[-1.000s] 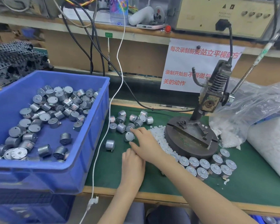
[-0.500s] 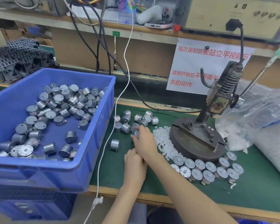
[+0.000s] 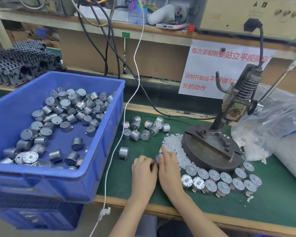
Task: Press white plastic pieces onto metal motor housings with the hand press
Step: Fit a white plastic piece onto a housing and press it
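One motor (image 3: 158,157) brought near from the far cluster (image 3: 143,130).
Right hand (image 3: 169,166) pinches it just left of the white pieces (image 3: 173,146); left hand (image 3: 144,170) curls against it, grip unclear. Likely fitting next, before the press (image 3: 210,147).

left hand (image 3: 143,170): bare | right hand (image 3: 169,168): bare | forearms (image 3: 191,207): bare

Even, bright overhead light, soft shadows only. Wide-angle bend at edges; shelf (image 3: 41,23) bows. Slight blur on hands (image 3: 144,170), bg soft, mild glare on plastic bag (image 3: 280,113).
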`<move>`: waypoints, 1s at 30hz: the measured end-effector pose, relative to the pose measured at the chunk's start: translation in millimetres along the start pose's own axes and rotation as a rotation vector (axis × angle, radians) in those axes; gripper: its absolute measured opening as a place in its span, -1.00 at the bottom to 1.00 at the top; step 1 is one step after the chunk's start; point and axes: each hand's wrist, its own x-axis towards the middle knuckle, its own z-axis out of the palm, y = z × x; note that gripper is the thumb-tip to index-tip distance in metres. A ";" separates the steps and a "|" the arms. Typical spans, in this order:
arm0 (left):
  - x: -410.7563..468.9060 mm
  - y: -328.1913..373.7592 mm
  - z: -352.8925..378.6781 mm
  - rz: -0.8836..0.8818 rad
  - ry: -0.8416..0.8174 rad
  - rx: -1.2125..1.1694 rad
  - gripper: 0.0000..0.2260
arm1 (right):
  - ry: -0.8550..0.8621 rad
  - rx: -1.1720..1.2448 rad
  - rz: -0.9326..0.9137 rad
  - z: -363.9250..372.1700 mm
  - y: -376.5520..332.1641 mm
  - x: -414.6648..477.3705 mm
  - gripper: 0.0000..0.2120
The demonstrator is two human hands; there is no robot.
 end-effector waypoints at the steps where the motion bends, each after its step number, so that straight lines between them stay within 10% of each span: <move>1: 0.5 -0.3 -0.1 -0.010 0.012 -0.023 -0.87 | 0.000 0.000 0.000 -0.3 -0.4 0.0 -0.59; 30: 2.4 3.7 -9.0 -0.219 0.192 -0.363 -0.77 | -0.123 -0.276 -0.155 -3.2 -0.7 -4.0 -0.55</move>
